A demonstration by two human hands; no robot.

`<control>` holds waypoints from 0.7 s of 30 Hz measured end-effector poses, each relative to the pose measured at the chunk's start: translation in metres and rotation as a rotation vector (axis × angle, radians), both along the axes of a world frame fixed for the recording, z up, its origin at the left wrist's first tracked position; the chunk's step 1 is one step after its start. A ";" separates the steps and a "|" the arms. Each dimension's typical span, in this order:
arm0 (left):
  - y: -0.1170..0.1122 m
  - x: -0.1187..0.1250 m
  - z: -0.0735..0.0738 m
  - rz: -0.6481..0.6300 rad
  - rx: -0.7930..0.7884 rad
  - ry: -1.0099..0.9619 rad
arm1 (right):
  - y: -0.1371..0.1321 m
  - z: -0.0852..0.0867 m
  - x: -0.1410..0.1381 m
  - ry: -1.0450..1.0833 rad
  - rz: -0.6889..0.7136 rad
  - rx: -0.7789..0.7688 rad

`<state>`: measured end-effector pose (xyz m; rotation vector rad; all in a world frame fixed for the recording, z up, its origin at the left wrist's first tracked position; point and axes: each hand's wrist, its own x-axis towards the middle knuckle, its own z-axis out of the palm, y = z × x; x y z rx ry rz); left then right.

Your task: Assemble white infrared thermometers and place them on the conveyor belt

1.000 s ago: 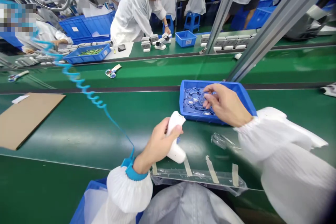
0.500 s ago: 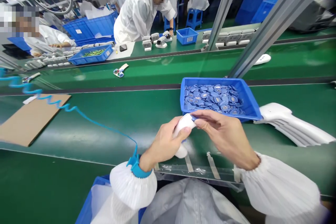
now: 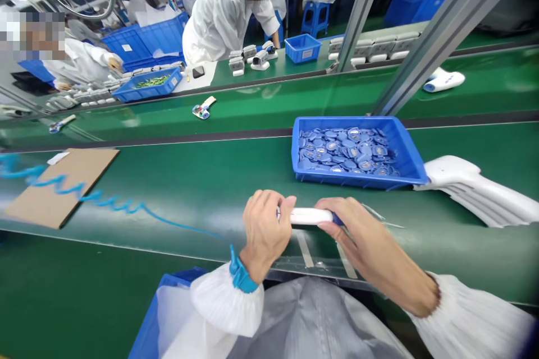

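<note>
My left hand (image 3: 265, 230) is closed around one end of a white plastic handheld device (image 3: 309, 216), held level just above the green bench. My right hand (image 3: 362, 241) pinches the device's other end, where a small blue part (image 3: 337, 219) shows between the fingertips. A blue wrist strap (image 3: 241, 276) with a coiled blue cord (image 3: 84, 193) is on my left wrist. Just beyond the hands stands a blue tray (image 3: 404, 151) filled with several small blue parts (image 3: 345, 151).
White device shells (image 3: 475, 188) lie stacked right of the tray. A cardboard sheet (image 3: 63, 185) lies at the left. Taped clear plastic film (image 3: 311, 261) hangs at the bench's near edge. Two slanted metal posts (image 3: 425, 45) rise behind. People in white coats work across the conveyor (image 3: 223, 11).
My right hand left the blue tray with a small blue part and came to the white device. The device turned from upright to level, and both hands now grip it.
</note>
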<state>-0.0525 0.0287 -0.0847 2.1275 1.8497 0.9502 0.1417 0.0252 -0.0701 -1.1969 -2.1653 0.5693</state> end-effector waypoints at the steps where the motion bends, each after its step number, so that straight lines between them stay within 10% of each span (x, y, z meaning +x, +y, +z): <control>1: 0.000 0.002 -0.006 0.094 0.026 -0.009 | -0.003 -0.003 -0.001 -0.034 0.019 -0.003; 8: 0.011 -0.004 -0.005 0.002 -0.070 -0.026 | -0.018 -0.013 -0.024 -0.032 -0.097 -0.076; 15: -0.008 -0.022 -0.006 0.210 0.101 -0.687 | -0.005 -0.018 -0.045 0.434 -0.220 -1.270; 21: 0.028 -0.017 -0.030 0.412 -0.031 -0.864 | -0.016 -0.026 -0.069 -0.072 -0.023 -0.392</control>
